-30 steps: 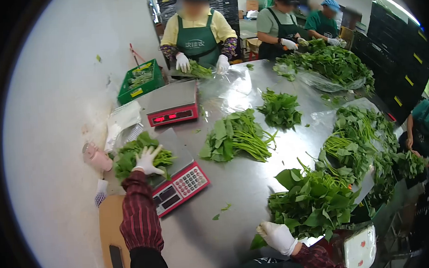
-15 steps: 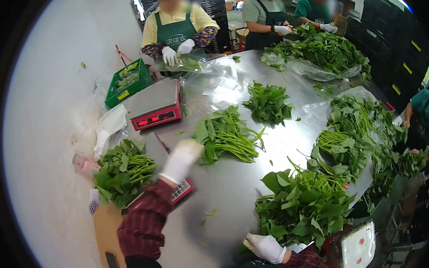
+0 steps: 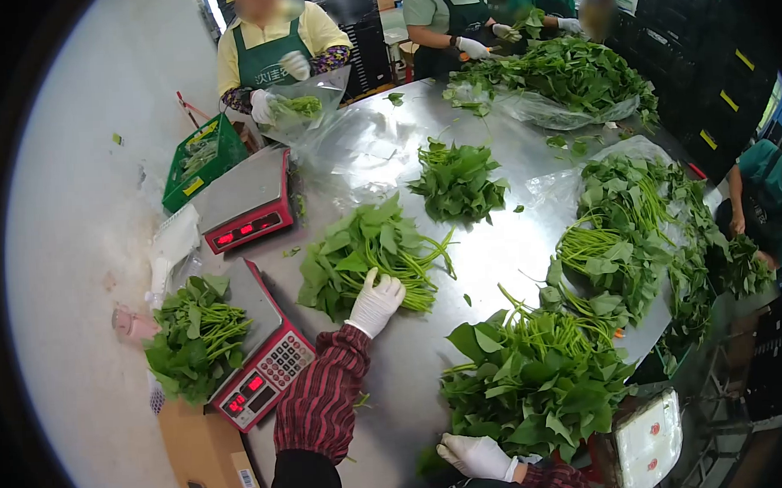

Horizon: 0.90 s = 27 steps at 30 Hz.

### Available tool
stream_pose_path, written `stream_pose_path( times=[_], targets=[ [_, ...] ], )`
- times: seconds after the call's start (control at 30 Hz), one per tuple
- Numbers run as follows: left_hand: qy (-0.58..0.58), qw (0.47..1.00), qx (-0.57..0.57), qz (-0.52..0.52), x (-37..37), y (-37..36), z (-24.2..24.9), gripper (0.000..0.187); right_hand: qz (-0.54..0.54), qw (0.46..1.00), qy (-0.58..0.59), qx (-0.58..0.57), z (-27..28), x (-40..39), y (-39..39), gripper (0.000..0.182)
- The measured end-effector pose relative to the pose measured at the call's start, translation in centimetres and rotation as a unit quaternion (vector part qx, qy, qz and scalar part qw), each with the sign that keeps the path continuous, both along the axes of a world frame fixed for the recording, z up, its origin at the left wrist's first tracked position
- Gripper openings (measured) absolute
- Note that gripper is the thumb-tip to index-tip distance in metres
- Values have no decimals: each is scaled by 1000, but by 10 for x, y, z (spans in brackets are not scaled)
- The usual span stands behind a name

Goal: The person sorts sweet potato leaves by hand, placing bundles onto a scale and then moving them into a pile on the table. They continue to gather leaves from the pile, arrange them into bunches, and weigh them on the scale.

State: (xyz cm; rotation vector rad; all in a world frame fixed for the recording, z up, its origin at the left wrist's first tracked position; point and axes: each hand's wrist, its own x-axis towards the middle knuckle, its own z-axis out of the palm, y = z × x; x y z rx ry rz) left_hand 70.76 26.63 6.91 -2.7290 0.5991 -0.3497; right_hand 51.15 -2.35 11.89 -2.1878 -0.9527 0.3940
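Observation:
White-gloved, my left hand reaches onto the near side of a bunch of leafy greens in the middle of the table, its fingers bent around some stems. My right hand, also gloved, rests by the lower edge of a large leafy pile at the front; its fingers are curled and what they hold, if anything, is hidden. A smaller bunch lies behind the middle one. Another bunch sits on the near red scale, left of my left arm.
A second red scale and a green crate stand at the left. Across the metal table, a co-worker handles greens in a clear bag. More greens lie at the back, with co-workers beside them.
My left hand has moved right, from beside the near scale onto the middle bunch. The view has shifted, and the co-worker at the back left has lifted the clear bag with greens.

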Motion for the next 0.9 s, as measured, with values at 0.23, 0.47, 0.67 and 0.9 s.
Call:
stream_pose_path(
  times=[0.23, 0.47, 0.67, 0.9],
  targets=[
    [-27, 995, -13, -90, -21, -3, 29, 12, 5, 1000, 10, 22, 2, -1, 4, 23],
    [90, 994, -39, 58, -2, -14, 6, 22, 12, 1000, 6, 7, 11, -6, 12, 22],
    [41, 999, 8, 11, -44, -30, 35, 39, -104, 992, -63, 33, 25, 19, 19, 14],
    [33, 960, -277, -40, -149, -21, 95, 37, -190, 976, -79, 77, 51, 53, 44, 25]
  ],
)
